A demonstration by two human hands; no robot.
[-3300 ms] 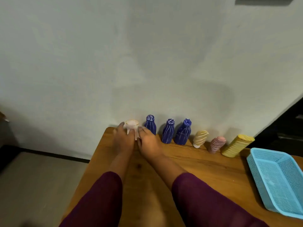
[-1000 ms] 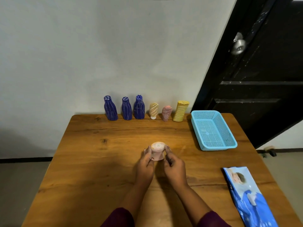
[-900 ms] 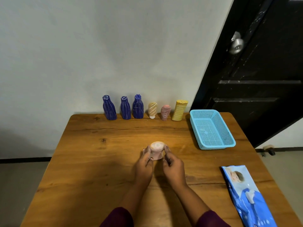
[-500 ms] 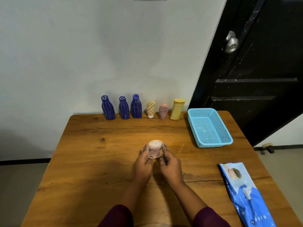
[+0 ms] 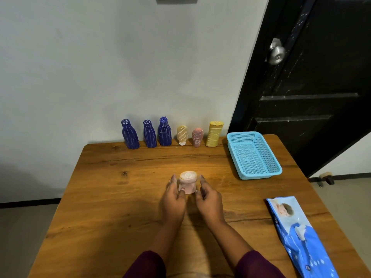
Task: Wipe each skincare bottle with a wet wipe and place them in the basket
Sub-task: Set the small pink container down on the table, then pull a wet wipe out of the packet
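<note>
A pink bottle (image 5: 187, 183) is stood upright on the counter (image 5: 120, 197), between the two hands. It is lightly pinched by the left hand (image 5: 173, 200), thumb on its near face and fingers (image 5: 172, 180) curved round its far left side, presumably so that it is kept steady. The right hand (image 5: 209, 202) is held just beside the cap with narrow, loosely bent fingers; whether the bottle is touched there cannot be told. No wipe is seen in either hand, so the wiping is judged not yet begun.

Well beyond the fingers, six more bottles are lined up against the wall (image 5: 100, 77): three blue bottles (image 5: 149, 134), a cream bottle (image 5: 182, 134), a striped pink bottle (image 5: 197, 137) and a yellow bottle (image 5: 214, 134). The blue basket (image 5: 259, 176) is placed beyond the fingers and to their right, within easy reach for dropping in. The wet wipe pack (image 5: 297, 233) is laid to the right of the fingers and nearer the person, so a wipe can probably be drawn by the right hand.
</note>
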